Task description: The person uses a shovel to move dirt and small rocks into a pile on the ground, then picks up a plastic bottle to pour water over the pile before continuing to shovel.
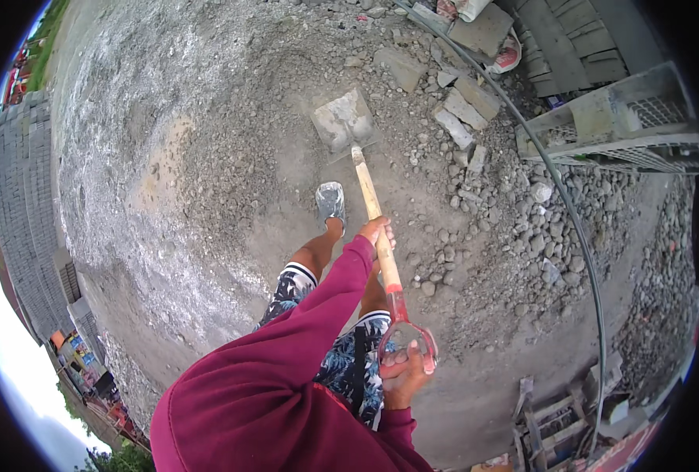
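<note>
Both of my hands are on one shovel [369, 189] with a wooden shaft and a red D-shaped handle. My left hand [377, 232] wraps round the middle of the shaft, its sleeve maroon. Lower in view, my right hand [410, 370] is closed on the handle's grip. The flat, dusty metal blade [343, 122] points away from me, at or just above the gravel [247, 102]; I cannot tell whether it touches. A grey smear of dust or mix coats the blade, with no clear load on it.
My left shoe [330, 201] stands just behind the blade. Broken slabs [463, 110] and stones [538, 236] lie to the right, crossed by a dark hose [558, 177]. A mesh-sided frame [617, 122] stands far right, wooden pieces [554, 425] near right, stacked blocks [23, 197] far left.
</note>
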Available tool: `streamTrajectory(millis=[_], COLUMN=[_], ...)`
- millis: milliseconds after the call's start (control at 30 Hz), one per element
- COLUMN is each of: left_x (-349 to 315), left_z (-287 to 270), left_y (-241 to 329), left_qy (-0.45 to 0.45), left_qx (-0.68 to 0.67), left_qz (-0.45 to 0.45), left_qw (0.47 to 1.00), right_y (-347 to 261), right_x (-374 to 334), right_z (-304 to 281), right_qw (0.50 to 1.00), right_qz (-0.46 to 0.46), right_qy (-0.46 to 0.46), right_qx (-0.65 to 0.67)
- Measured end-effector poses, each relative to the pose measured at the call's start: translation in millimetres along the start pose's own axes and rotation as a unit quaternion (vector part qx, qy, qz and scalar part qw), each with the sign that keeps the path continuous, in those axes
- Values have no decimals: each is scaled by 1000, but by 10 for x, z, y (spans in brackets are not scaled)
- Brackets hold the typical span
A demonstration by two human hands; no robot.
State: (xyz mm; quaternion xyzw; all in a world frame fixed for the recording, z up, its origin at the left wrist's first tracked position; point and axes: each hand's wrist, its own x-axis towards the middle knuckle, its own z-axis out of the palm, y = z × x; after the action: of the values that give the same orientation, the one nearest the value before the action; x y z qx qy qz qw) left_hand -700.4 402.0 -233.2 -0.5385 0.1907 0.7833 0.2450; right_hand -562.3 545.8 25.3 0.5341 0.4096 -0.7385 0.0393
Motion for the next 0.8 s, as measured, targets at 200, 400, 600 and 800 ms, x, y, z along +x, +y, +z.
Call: streamTrajectory(millis=[200, 400, 600, 800], left_x=[164, 91, 1096, 1510], left_z=[70, 455, 1262, 971], left_y=[987, 1484, 2283, 1864], left_qy=[102, 154, 88, 150], left_qx=[120, 170, 138, 114], left_qz=[29, 27, 117, 96], left_qw=[987, 973, 979, 977], right_y=[188, -12, -544, -208], right_x=[210, 223, 1371, 1741], right_z=[1044, 1647, 2681, 1934], right_qw=[994, 978, 972, 992], right_qz=[88, 91, -23, 46], right_qy=[-20, -82, -155, -99], right_qx=[67, 166, 173, 56])
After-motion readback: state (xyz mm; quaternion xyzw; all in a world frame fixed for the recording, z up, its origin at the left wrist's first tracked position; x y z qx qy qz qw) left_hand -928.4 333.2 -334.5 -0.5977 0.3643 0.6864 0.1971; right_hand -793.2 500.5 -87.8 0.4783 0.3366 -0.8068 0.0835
